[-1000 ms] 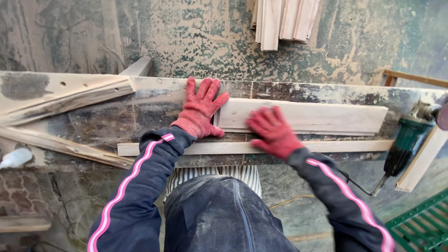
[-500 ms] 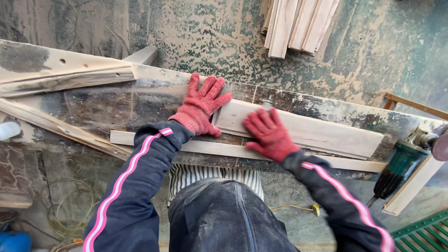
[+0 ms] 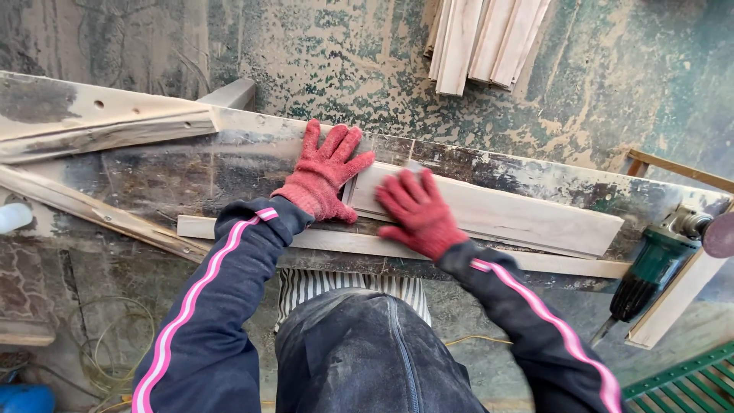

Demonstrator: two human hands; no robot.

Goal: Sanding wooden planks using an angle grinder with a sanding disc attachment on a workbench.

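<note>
A pale wooden board [image 3: 505, 214] lies lengthwise on a worn, dusty workbench [image 3: 191, 168]. Both of my hands wear red knitted gloves. My left hand [image 3: 325, 172] lies flat with fingers spread against the board's left end. My right hand [image 3: 413, 210] presses flat on the board's top face near that same end, fingers apart. A thin wooden strip [image 3: 229, 228] runs along the bench's near edge, just below the board and my hands.
A green angle grinder [image 3: 657, 264] rests at the bench's right end beside a wooden batten [image 3: 673, 298]. Rough planks [image 3: 107, 130] lie at the left. Several pale boards [image 3: 482, 38] lie on the dusty floor beyond. A cable coil [image 3: 107, 344] lies lower left.
My right hand has slid left along the board toward my left hand. The left hand has stayed at the board's end. The view has tilted and shifted a little.
</note>
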